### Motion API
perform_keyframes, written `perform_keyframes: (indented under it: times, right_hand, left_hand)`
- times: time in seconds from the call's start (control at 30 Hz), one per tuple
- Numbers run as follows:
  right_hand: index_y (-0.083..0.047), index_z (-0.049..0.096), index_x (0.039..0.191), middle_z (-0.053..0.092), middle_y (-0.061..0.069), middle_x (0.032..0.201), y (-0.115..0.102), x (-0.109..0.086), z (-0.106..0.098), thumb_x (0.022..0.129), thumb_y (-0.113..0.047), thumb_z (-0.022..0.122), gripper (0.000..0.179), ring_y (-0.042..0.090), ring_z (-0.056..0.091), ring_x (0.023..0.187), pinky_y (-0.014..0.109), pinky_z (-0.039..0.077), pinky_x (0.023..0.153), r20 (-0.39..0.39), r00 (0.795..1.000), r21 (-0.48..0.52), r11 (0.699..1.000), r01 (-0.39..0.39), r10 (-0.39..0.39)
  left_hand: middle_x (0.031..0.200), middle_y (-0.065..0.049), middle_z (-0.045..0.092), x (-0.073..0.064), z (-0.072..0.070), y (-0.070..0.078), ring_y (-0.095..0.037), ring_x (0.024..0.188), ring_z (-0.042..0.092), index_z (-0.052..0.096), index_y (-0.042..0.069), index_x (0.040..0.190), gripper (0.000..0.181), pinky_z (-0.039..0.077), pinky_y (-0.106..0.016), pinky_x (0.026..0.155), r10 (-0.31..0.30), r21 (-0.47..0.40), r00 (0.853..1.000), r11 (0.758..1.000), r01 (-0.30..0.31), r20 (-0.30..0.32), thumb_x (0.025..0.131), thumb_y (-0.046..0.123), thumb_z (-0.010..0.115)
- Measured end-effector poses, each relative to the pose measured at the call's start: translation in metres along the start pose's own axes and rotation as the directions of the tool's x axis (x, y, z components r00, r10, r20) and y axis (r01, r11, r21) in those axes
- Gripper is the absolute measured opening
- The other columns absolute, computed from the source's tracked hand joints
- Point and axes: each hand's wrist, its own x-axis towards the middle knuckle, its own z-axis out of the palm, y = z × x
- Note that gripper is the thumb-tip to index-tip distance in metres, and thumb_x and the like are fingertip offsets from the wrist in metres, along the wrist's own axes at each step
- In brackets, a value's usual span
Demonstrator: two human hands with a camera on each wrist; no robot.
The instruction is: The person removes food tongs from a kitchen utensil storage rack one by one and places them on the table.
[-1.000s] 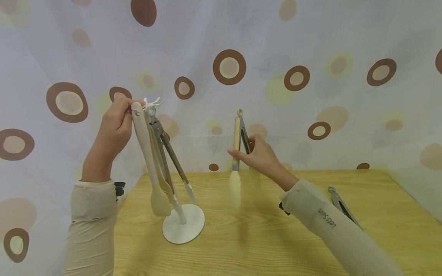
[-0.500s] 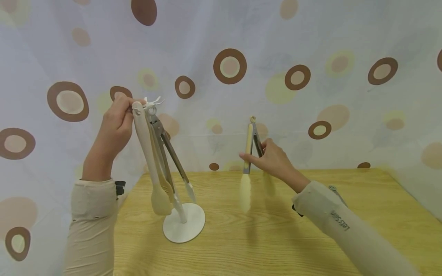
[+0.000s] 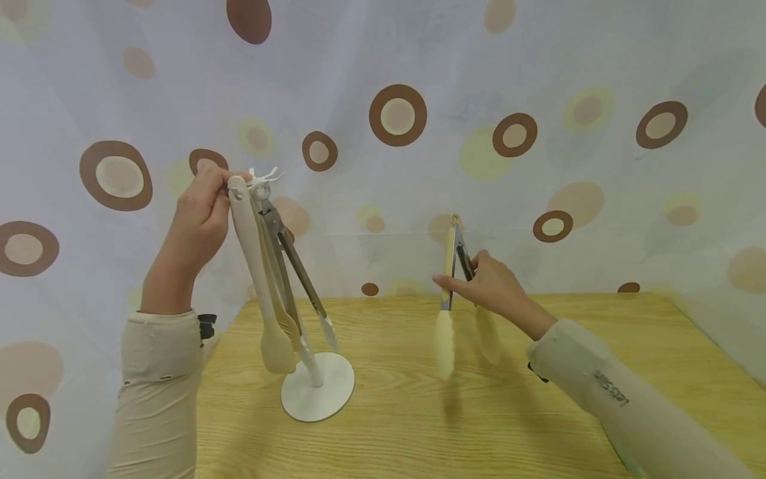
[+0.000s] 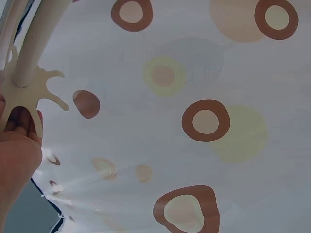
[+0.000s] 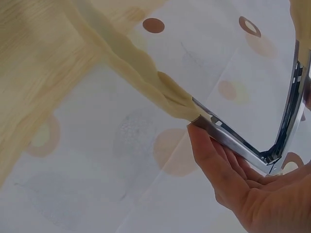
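Observation:
My left hand [image 3: 203, 213] grips the hooked top of a white utensil stand [image 3: 317, 392]; in the left wrist view its fingers curl at the hooks [image 4: 56, 99]. From the stand hang cream tongs [image 3: 254, 279] and, to their right, metal tongs [image 3: 293, 266] with pale tips, spread apart. To the right, above the table, my right hand [image 3: 491, 286] holds yellow tongs [image 3: 445, 339] by the handles. Their hinge end points up, and the scalloped yellow heads hang down, spread apart. The right wrist view shows the metal arms of these tongs [image 5: 233, 143] forming a V over the palm.
The stand's round base is at the left of a wood-grain table [image 3: 383, 439]. Behind the table hangs a pale cloth [image 3: 419, 53] with brown ring patterns. My right sleeve [image 3: 634, 399] covers part of the table's right side.
My right hand has moved right and lower with the yellow tongs. The right sleeve now hides the grey tongs seen lying on the table before. My left hand and the stand stay put.

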Motion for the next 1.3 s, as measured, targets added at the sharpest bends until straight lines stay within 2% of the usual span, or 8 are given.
perform_keyframes:
  times: [0.17, 0.37, 0.7, 1.03, 1.3]
  right_hand:
    - [0.008, 0.044, 0.111, 0.055, 0.016, 0.085, 0.01, -0.003, -0.003, 0.083, -0.064, 0.06, 0.079, 0.022, 0.051, 0.064, 0.032, 0.043, 0.056, 0.026, 0.999, -0.024, 1.0, -0.019, 0.02]
    - [0.007, 0.044, 0.105, 0.052, 0.014, 0.079, 0.02, -0.005, -0.006, 0.082, -0.066, 0.059, 0.078, 0.021, 0.049, 0.061, 0.032, 0.041, 0.054, 0.031, 0.999, -0.055, 0.998, -0.04, 0.042]
    - [0.006, 0.043, 0.098, 0.048, 0.012, 0.073, 0.03, -0.009, -0.007, 0.083, -0.065, 0.059, 0.074, 0.02, 0.046, 0.058, 0.031, 0.039, 0.051, 0.054, 0.997, -0.099, 0.994, -0.043, 0.049]
    - [0.013, 0.043, 0.102, 0.05, 0.015, 0.072, 0.04, -0.013, -0.009, 0.084, -0.064, 0.058, 0.081, 0.022, 0.049, 0.056, 0.032, 0.04, 0.05, 0.096, 0.993, -0.143, 0.989, -0.047, 0.062]
    - [0.025, 0.036, 0.116, 0.049, 0.015, 0.069, 0.05, -0.018, -0.01, 0.084, -0.064, 0.058, 0.097, 0.019, 0.046, 0.05, 0.031, 0.039, 0.047, 0.144, 0.987, -0.166, 0.985, -0.054, 0.078]
  left_hand:
    - [0.092, -0.019, 0.047, 0.0, 0.0, 0.001, -0.006, 0.082, 0.035, 0.055, -0.01, 0.106, 0.022, 0.03, -0.023, 0.074, -0.012, 0.003, 1.0, 1.0, 0.012, 0.002, 0.099, -0.002, 0.036]
    - [0.089, -0.016, 0.044, 0.0, 0.0, 0.002, -0.007, 0.081, 0.034, 0.054, -0.01, 0.106, 0.022, 0.03, -0.024, 0.074, -0.022, 0.001, 1.0, 1.0, 0.022, 0.008, 0.099, -0.001, 0.036]
    - [0.094, -0.019, 0.048, 0.0, 0.0, 0.001, -0.007, 0.084, 0.034, 0.054, -0.01, 0.103, 0.021, 0.03, -0.023, 0.073, -0.016, -0.004, 1.0, 1.0, 0.016, 0.002, 0.099, -0.002, 0.035]
    - [0.089, -0.017, 0.046, 0.001, 0.0, 0.002, -0.007, 0.081, 0.034, 0.055, -0.01, 0.107, 0.023, 0.029, -0.024, 0.074, -0.016, 0.01, 1.0, 1.0, 0.016, 0.007, 0.099, -0.001, 0.036]
    - [0.088, -0.016, 0.044, 0.0, -0.001, 0.001, -0.006, 0.08, 0.034, 0.052, -0.01, 0.1, 0.019, 0.029, -0.023, 0.074, -0.019, 0.003, 1.0, 1.0, 0.019, 0.011, 0.098, -0.002, 0.035]
